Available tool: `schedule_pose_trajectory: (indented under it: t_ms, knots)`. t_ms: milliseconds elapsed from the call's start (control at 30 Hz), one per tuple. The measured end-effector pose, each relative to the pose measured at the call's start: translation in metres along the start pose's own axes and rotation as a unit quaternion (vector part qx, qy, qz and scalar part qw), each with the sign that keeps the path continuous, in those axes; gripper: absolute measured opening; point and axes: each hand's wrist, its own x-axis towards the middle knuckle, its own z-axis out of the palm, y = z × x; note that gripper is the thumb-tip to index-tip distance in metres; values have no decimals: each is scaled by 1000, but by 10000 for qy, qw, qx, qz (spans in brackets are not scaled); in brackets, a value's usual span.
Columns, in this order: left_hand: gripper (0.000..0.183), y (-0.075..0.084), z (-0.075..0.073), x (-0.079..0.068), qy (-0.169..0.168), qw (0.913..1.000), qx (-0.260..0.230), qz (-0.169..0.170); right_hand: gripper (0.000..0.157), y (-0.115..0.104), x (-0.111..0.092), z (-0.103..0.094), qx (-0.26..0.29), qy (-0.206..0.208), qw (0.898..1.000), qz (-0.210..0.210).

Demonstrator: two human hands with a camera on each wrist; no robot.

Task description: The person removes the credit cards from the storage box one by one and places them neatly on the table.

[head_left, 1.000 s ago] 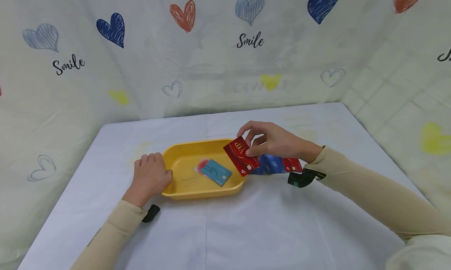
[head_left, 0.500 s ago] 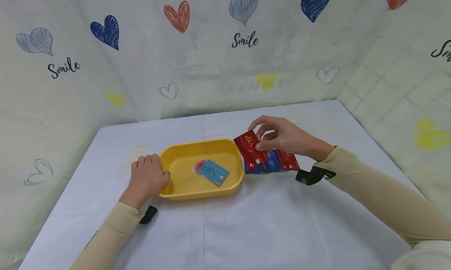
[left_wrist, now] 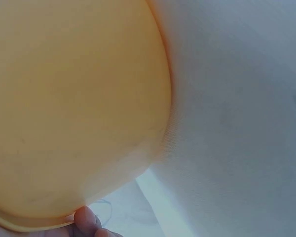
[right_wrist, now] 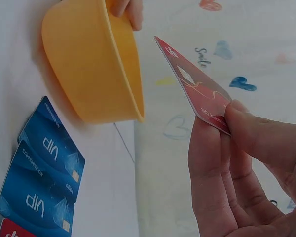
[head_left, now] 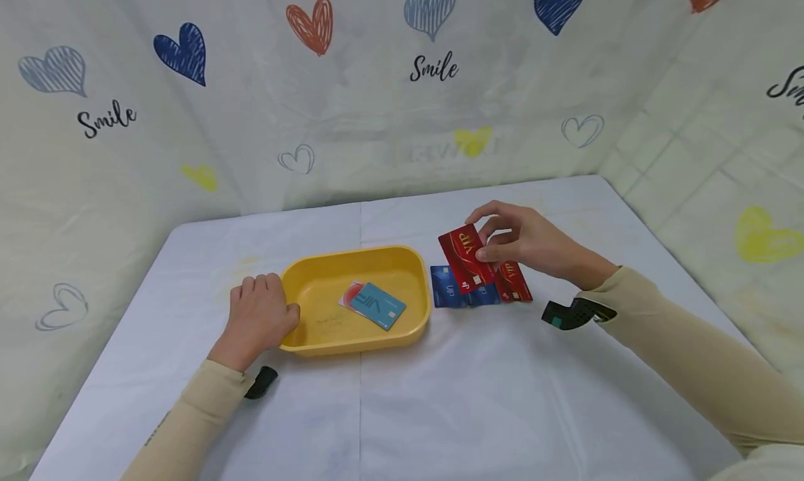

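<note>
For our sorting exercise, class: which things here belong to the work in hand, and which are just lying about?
In use:
- red plastic VIP card, pinched by the right hand
- yellow oval plastic tray, gripped by the left hand
- blue and red cards on the table
- light blue card in the tray

Lying about:
- heart-print backdrop cloth
- white tablecloth

Card count from my feed

I see two red cards (head_left: 466, 253), two blue (head_left: 449, 287), one teal (head_left: 377, 306), one tray (head_left: 326, 334).

- Red VIP card (head_left: 465, 257): pinched in right hand (head_left: 530, 243), lifted, tilted, above the blue cards (head_left: 453, 288).
- Yellow tray (head_left: 377, 257): left hand (head_left: 257, 317) grips its left rim.
</note>
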Motion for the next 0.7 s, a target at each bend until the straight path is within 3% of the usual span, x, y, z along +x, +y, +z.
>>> schedule_pose_trajectory:
  t_ms: [433, 700]
  knots:
    - [24, -1, 0, 1, -9, 10000, 17, 23, 48, 20, -10, -13, 415, 342, 9983, 227]
    - [23, 0, 0, 0, 0, 10000, 4, 27, 51, 35, -16, -20, 271, 503, 9980, 287]
